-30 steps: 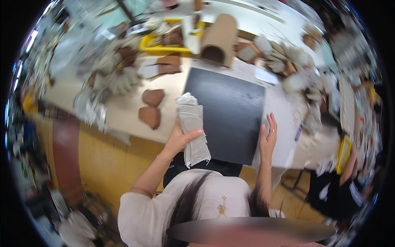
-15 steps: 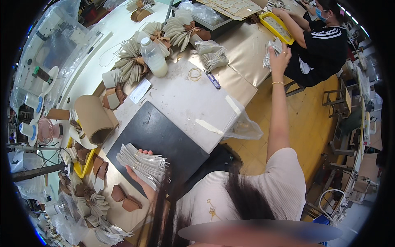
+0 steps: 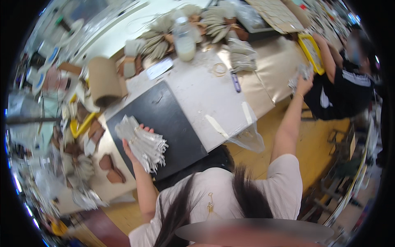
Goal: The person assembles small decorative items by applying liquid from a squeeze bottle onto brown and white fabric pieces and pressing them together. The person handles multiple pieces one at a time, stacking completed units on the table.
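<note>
My left hand [image 3: 132, 149] is closed around a thick bundle of grey-white strips [image 3: 145, 142], fanned out at the lower end, above a black mat [image 3: 175, 123]. Far to the right my right arm is stretched out. There my right hand [image 3: 304, 85] has its fingers closed on another bundle of whitish strips [image 3: 305, 72] at the table's edge, next to a co-worker; motion blur softens its outline.
A co-worker [image 3: 343, 92] sits at the right beside a yellow tray [image 3: 311, 53]. On the table are a purple-handled cutter [image 3: 235, 82], rubber bands [image 3: 219, 70], a stack of pale pieces [image 3: 242, 57], a bottle [image 3: 184, 41] and a cardboard tube [image 3: 103, 82]. Brown pieces [image 3: 111, 168] lie left.
My view has swung, shifting the table's far side rightward and down. My right hand has closed on the strips at the table's edge. The left still holds its bundle, now turned more downward.
</note>
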A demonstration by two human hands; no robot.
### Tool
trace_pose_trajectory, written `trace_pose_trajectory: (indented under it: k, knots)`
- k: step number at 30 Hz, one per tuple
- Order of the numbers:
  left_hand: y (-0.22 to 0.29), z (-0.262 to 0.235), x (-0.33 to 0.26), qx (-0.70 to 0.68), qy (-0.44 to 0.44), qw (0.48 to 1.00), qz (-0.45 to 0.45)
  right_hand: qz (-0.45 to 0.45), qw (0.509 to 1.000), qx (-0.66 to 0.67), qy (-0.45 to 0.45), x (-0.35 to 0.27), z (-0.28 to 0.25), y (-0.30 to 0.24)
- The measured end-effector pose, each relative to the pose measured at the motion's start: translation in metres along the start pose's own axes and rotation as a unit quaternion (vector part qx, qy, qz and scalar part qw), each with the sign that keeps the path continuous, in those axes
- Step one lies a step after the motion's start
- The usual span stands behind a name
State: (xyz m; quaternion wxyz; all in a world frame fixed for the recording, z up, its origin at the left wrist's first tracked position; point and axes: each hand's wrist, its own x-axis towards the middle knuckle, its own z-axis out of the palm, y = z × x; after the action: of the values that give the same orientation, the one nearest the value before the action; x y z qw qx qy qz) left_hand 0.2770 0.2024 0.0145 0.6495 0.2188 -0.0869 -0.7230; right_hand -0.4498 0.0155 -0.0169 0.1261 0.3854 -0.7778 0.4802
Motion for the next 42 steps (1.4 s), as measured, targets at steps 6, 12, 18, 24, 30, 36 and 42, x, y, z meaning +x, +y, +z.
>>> trace_pose_trajectory:
  k: [6,12,18,24,30,36,42]
  knots:
    - [0.0,0.003,0.0,-0.021,0.004,0.999,-0.031,0.117,0.918,0.379,-0.004,-0.03,-0.06,-0.059]
    - [-0.01,0.033,-0.003,0.035,0.123,0.992,0.005,0.036,0.881,0.441,-0.169,-0.105,-0.096,-0.182]
    - [0.009,0.046,-0.019,0.291,0.148,0.945,0.012,0.001,0.785,0.484,-0.387,-0.268,-0.087,-0.313]
    - [0.027,0.029,-0.031,0.612,0.269,0.736,0.101,-0.243,0.726,0.377,-0.521,-0.388,-0.065,-0.404]
    - [0.021,0.019,-0.03,0.666,0.301,0.672,0.119,-0.193,0.718,0.313,-0.59,-0.384,-0.055,-0.422]
    - [0.028,0.014,-0.034,0.647,0.266,0.702,0.136,0.01,0.635,0.521,-0.57,-0.355,-0.059,-0.404]
    - [0.021,0.03,-0.045,0.646,0.248,0.716,0.088,-0.365,0.643,0.306,-0.6,-0.356,-0.096,-0.38]
